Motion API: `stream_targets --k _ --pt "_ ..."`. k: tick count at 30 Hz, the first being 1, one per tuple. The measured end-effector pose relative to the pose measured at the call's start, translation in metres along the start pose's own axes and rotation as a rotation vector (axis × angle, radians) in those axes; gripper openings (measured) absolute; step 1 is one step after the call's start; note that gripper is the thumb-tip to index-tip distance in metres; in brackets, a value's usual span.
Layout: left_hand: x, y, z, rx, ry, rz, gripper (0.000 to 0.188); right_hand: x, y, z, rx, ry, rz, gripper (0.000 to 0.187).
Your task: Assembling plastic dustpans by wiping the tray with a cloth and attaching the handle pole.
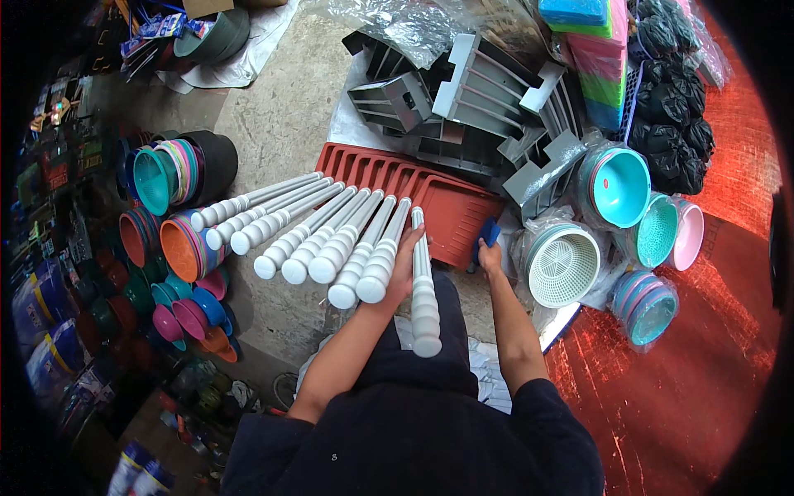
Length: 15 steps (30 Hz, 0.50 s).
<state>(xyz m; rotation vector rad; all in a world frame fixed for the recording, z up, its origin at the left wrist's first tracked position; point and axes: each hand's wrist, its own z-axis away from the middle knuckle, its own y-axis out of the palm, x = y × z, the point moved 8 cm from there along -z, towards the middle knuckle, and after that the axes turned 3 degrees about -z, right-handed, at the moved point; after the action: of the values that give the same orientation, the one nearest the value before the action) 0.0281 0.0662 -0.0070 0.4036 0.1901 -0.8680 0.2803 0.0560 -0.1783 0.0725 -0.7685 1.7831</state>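
My left hand is closed round the upper end of a white plastic handle with turned, bulbous rings, the rightmost of a row. Several more white handles fan out to its left, their rounded ends toward me. Their far ends meet a nested row of red-brown plastic pieces that look like dustpans. At the right edge of this row, my right hand grips a small blue object, its kind hard to make out. Part of it is hidden by my fingers.
Grey plastic pieces lie heaped beyond the row, with clear plastic wrap behind. Wrapped basins and a white colander stand to the right near black bags. Stacked coloured bowls line the left.
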Motion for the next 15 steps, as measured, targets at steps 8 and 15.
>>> stream_targets --k 8,15 --pt "0.012 -0.001 -0.036 -0.023 -0.126 0.316 0.026 -0.008 0.051 -0.01 0.082 0.0 0.027 0.04" --pt "-0.001 -0.013 -0.023 0.095 -0.058 0.471 0.026 0.04 0.091 0.03 0.286 0.033 0.049 0.042"
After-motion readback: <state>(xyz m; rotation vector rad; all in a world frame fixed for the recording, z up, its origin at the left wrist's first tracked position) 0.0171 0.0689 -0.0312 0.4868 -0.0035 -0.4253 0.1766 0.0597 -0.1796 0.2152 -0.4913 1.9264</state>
